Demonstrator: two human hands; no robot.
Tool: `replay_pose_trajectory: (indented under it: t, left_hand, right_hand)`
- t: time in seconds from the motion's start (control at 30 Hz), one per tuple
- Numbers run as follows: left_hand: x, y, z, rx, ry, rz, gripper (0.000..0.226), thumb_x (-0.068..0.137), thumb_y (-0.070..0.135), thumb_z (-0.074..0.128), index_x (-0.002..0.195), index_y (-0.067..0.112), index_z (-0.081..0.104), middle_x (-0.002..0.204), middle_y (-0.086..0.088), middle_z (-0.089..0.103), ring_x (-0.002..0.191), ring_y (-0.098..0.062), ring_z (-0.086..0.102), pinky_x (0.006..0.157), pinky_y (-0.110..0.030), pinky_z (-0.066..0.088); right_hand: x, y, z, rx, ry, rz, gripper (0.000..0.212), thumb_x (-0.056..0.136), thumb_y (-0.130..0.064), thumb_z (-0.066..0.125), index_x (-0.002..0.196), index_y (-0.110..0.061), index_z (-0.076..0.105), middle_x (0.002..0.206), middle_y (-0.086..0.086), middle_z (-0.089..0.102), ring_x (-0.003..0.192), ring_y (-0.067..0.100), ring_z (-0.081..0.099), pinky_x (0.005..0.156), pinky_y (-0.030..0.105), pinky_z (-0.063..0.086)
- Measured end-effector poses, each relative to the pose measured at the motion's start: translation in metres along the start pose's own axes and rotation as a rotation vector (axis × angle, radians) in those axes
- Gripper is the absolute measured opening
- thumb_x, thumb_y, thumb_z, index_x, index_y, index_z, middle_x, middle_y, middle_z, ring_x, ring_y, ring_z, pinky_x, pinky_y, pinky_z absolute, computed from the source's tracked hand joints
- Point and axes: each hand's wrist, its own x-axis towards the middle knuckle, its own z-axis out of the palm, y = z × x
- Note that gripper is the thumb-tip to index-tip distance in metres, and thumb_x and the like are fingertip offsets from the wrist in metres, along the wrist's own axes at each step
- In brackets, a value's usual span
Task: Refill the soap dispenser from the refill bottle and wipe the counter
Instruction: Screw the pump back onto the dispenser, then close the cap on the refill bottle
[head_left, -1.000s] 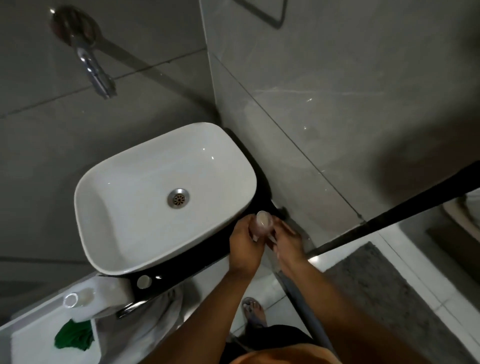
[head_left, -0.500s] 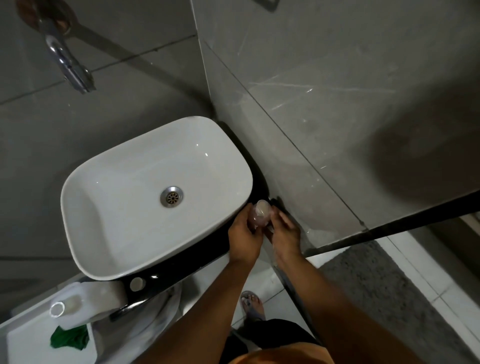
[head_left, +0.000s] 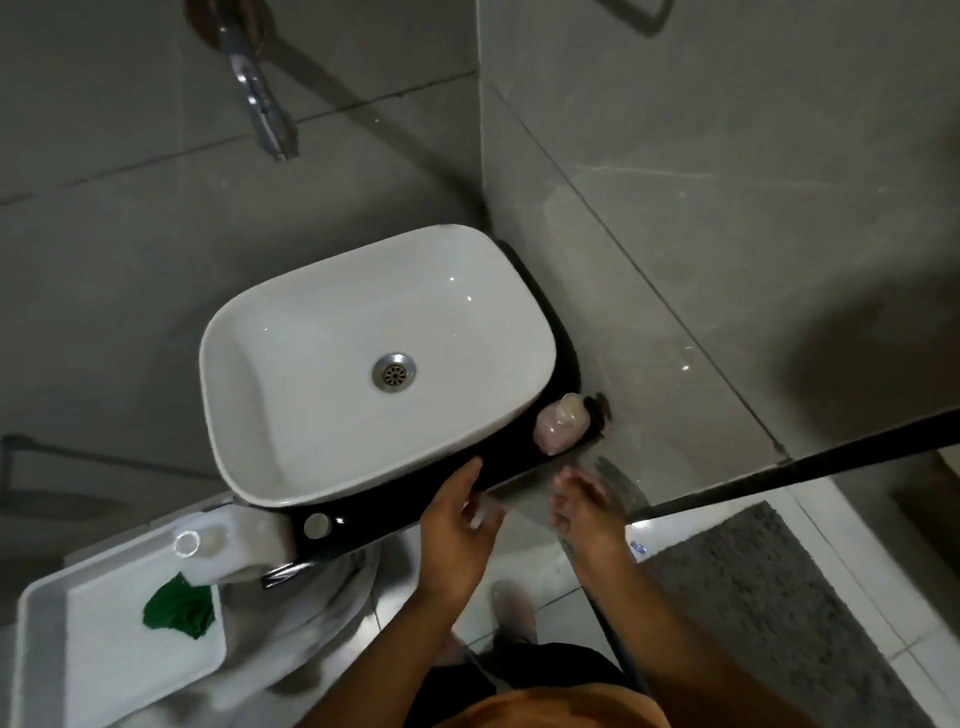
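Head view showed me the pink soap dispenser (head_left: 562, 425) standing on the black tabletop (head_left: 498, 457), in the corner between the white sink (head_left: 311, 457) and the grey wall. It stood upright with its pump top on, and nothing touched it. My left hand (head_left: 457, 530) hung just in front of the tabletop edge, fingers loose and spread, holding nothing. My right hand (head_left: 587, 512) was a little to the side of it, also spread wide and empty. Both were near the dispenser but apart from it.

The white refill bottle (head_left: 218, 548) sat far off to the left, on a white tray (head_left: 47, 649), with its round mouth pointing up. I could not tell if it had a cap on. A green cloth (head_left: 179, 613) lay crumpled on the same tray, just beside the bottle.

I judged that the soap part was likely done and that wiping came next — so the cloth was the thing to fetch. To do that well, I thought one hand should reach left and pinch the cloth by its middle, lifting it clear without bumping the bottle. Then the wipe should go along the black strip in front of the sink, slow near the corner — the dispenser stood close to the edge there and a push could tip it. My other hand could steady it while I wiped around it.
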Motion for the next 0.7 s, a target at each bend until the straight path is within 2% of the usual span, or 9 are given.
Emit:
replay_pose_trajectory:
  t: [0.07, 0.2, 0.3, 0.33, 0.4, 0.47, 0.53, 0.6, 0.7]
  left_hand:
    - [-0.025, -0.017, -0.034, -0.107, 0.169, -0.129, 0.051, 0.081, -0.007, 0.082, 0.12, 0.022, 0.067, 0.119, 0.005, 0.072, 0.112, -0.008, 0.069, 0.09, -0.014, 0.054]
    - [-0.073, -0.051, -0.106, -0.111, 0.452, -0.306, 0.042, 0.077, -0.006, 0.085, 0.103, 0.021, 0.066, 0.109, -0.008, 0.074, 0.102, -0.021, 0.071, 0.089, -0.037, 0.059]
    - [-0.087, -0.071, -0.162, -0.074, 0.567, -0.364, 0.042, 0.074, -0.004, 0.088, 0.093, 0.021, 0.06, 0.096, -0.008, 0.07, 0.102, -0.035, 0.07, 0.073, -0.016, 0.056]
    - [-0.088, -0.076, -0.182, -0.055, 0.583, -0.381, 0.044, 0.072, -0.004, 0.089, 0.094, 0.019, 0.059, 0.094, -0.007, 0.068, 0.103, -0.037, 0.07, 0.075, -0.017, 0.055]
    - [-0.083, -0.08, -0.222, 0.008, 0.573, -0.387, 0.054, 0.068, -0.001, 0.092, 0.103, 0.019, 0.056, 0.101, -0.006, 0.066, 0.106, -0.036, 0.068, 0.086, -0.032, 0.057]
    - [-0.073, -0.077, -0.255, 0.135, 0.491, -0.339, 0.066, 0.064, 0.006, 0.096, 0.111, 0.026, 0.054, 0.109, 0.0, 0.065, 0.105, -0.024, 0.067, 0.09, -0.037, 0.058]
    - [-0.061, -0.073, -0.283, 0.228, 0.388, -0.264, 0.077, 0.06, 0.011, 0.099, 0.118, 0.034, 0.053, 0.112, 0.004, 0.063, 0.104, -0.014, 0.064, 0.087, -0.028, 0.057]
    - [-0.045, -0.071, -0.302, 0.269, 0.287, -0.207, 0.091, 0.057, 0.012, 0.1, 0.132, 0.028, 0.053, 0.119, 0.0, 0.062, 0.106, -0.014, 0.063, 0.086, -0.022, 0.055]
    - [-0.026, -0.065, -0.313, 0.249, 0.173, -0.153, 0.101, 0.055, 0.01, 0.099, 0.141, 0.032, 0.05, 0.132, 0.002, 0.059, 0.114, -0.01, 0.061, 0.082, -0.015, 0.055]
  right_hand:
    - [-0.017, 0.028, 0.015, -0.219, -0.017, -0.106, 0.008, 0.09, -0.01, 0.073, 0.097, -0.015, 0.074, 0.077, 0.003, 0.07, 0.064, 0.013, 0.061, 0.052, 0.016, 0.049]
    - [-0.045, 0.074, 0.074, -0.552, -0.254, -0.24, 0.025, 0.08, -0.008, 0.083, 0.08, -0.029, 0.07, 0.083, -0.005, 0.073, 0.079, 0.013, 0.068, 0.074, 0.018, 0.051]
    - [-0.059, 0.101, 0.126, -0.691, -0.39, -0.238, 0.028, 0.073, -0.015, 0.089, 0.089, -0.027, 0.069, 0.086, -0.006, 0.069, 0.077, 0.008, 0.065, 0.07, 0.009, 0.047]
    - [-0.064, 0.11, 0.144, -0.724, -0.415, -0.235, 0.031, 0.072, -0.017, 0.09, 0.094, -0.026, 0.069, 0.088, -0.005, 0.067, 0.076, 0.007, 0.063, 0.066, 0.005, 0.044]
    - [-0.073, 0.124, 0.174, -0.817, -0.418, -0.268, 0.04, 0.071, -0.024, 0.09, 0.105, -0.024, 0.07, 0.093, -0.006, 0.064, 0.079, 0.01, 0.062, 0.067, 0.011, 0.045]
    - [-0.078, 0.132, 0.194, -0.909, -0.378, -0.318, 0.05, 0.07, -0.03, 0.089, 0.115, -0.023, 0.069, 0.097, -0.006, 0.062, 0.087, 0.015, 0.063, 0.075, 0.022, 0.046]
    - [-0.084, 0.138, 0.208, -0.979, -0.344, -0.368, 0.056, 0.068, -0.033, 0.09, 0.119, -0.024, 0.069, 0.1, -0.004, 0.064, 0.094, 0.02, 0.065, 0.079, 0.027, 0.049]
    - [-0.088, 0.144, 0.217, -1.051, -0.315, -0.42, 0.057, 0.066, -0.036, 0.089, 0.119, -0.025, 0.069, 0.107, 0.0, 0.068, 0.099, 0.024, 0.066, 0.084, 0.034, 0.055]
    - [-0.092, 0.149, 0.221, -1.153, -0.27, -0.507, 0.046, 0.07, -0.038, 0.084, 0.113, -0.029, 0.072, 0.107, 0.002, 0.068, 0.102, 0.027, 0.065, 0.084, 0.039, 0.056]
